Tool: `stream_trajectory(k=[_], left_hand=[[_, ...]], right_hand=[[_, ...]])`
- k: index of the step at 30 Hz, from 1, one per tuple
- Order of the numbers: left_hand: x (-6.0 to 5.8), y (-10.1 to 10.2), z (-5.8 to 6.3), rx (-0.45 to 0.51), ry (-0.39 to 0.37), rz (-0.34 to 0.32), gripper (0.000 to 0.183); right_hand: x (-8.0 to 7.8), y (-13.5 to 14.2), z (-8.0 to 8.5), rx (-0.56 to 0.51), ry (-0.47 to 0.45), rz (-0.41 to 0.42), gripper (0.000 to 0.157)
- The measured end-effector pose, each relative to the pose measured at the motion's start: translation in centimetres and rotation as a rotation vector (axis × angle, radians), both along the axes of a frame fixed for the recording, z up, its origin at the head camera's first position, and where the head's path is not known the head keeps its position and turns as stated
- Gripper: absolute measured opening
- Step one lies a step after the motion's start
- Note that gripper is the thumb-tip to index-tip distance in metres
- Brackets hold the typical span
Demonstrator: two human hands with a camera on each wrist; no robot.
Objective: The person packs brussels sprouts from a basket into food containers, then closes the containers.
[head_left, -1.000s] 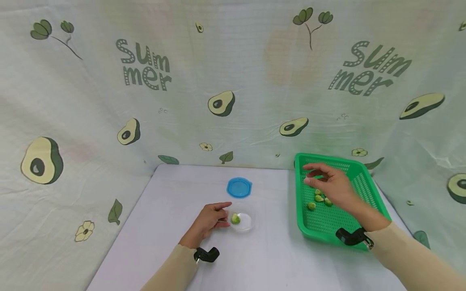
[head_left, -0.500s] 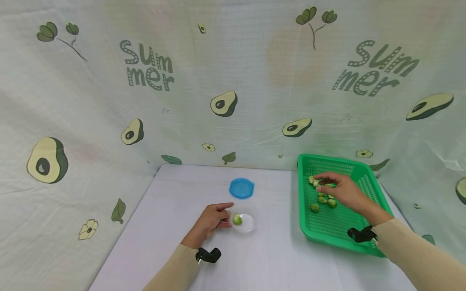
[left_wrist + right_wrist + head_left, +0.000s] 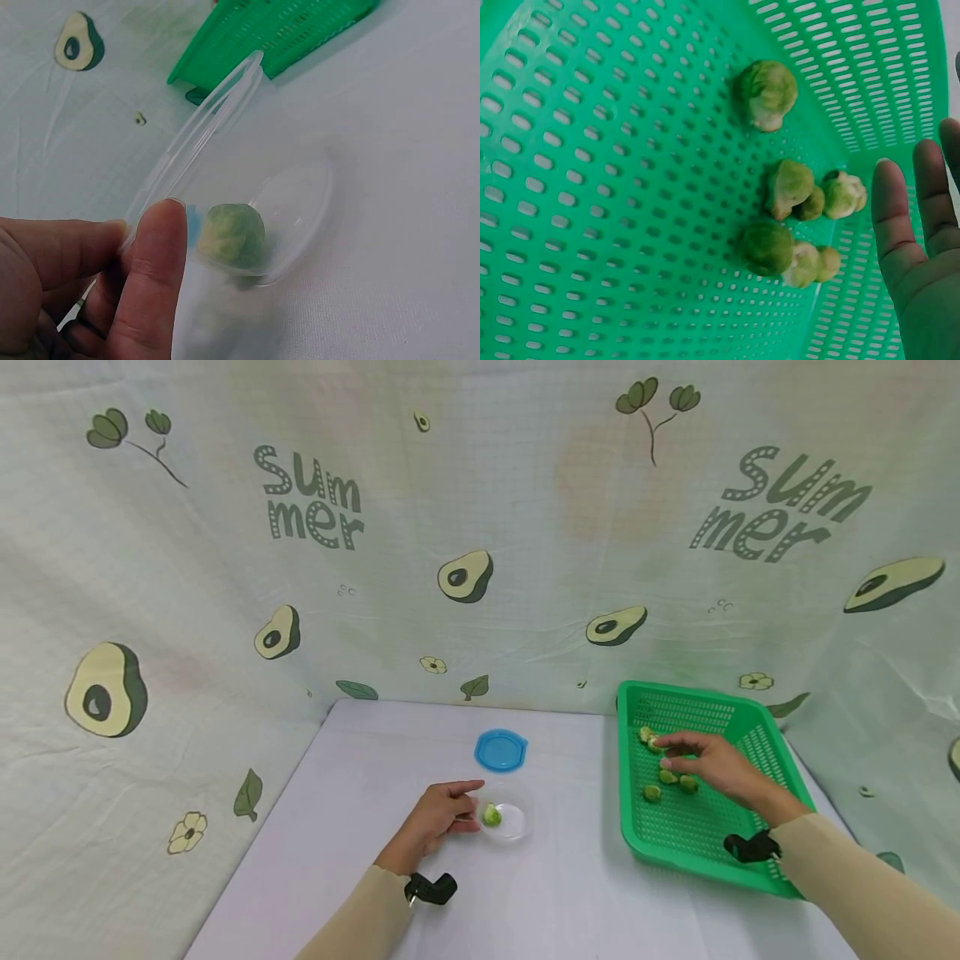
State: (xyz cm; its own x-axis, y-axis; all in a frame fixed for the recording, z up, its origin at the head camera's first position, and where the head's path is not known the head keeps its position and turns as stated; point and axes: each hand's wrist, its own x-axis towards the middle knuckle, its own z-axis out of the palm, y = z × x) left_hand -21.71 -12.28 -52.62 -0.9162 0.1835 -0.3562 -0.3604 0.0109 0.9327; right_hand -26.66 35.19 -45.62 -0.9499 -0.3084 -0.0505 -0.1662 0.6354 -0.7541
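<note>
My left hand pinches the rim of a clear round plastic bowl between thumb and fingers. Inside the bowl lies one Brussels sprout; in the head view the bowl stands on the table. Over the green basket at the right hovers my right hand, its thumb and fingers apart and nothing seen between them. Several Brussels sprouts lie loose on the basket's perforated bottom, beside and below those fingers. Part of the sprout group is hidden by the hand in the head view.
A blue lid lies flat on the white table behind the bowl. Behind the table hangs a printed cloth with avocados and lettering. The basket's raised walls surround the sprouts.
My right hand has lowered toward the sprouts in the basket, uncovering some near its far left corner. The left hand stays at the bowl. The head view has shifted slightly.
</note>
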Motion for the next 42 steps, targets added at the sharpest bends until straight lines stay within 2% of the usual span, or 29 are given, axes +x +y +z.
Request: stream_trajectory(k=[7,13,15,20,26,32,39,42], left_hand=[[0.0,0.1,0.0,-0.005,-0.003,0.009,0.046],[0.0,0.1,0.2,-0.005,-0.006,0.011,0.046],[0.0,0.1,0.2,-0.004,-0.005,0.011,0.046],[0.0,0.1,0.2,0.0,-0.007,0.007,0.047],[-0.1,0.1,0.1,0.001,-0.011,0.006,0.047],[-0.1,0.1,0.1,-0.002,-0.014,0.01,0.047],[-0.1,0.1,0.1,-0.009,-0.018,0.01,0.047],[-0.1,0.1,0.0,-0.016,-0.021,0.014,0.046]], right_hand=[[-0.5,0.6,-1.7,-0.024,-0.047,0.043,0.047],[-0.5,0.7,-3.0,-0.06,-0.149,0.104,0.05],[-0.5,0.6,-3.2,-0.068,-0.175,0.114,0.049],[-0.6,0.6,-3.6,-0.039,-0.174,0.142,0.049],[-0.7,0.9,-3.9,-0.081,-0.214,0.194,0.049],[-0.6,1.2,-4.0,-0.043,-0.168,0.203,0.045],[-0.6,1.1,-4.3,-0.002,-0.143,0.207,0.048],[-0.8,0.8,-4.5,0.048,-0.112,0.199,0.049]])
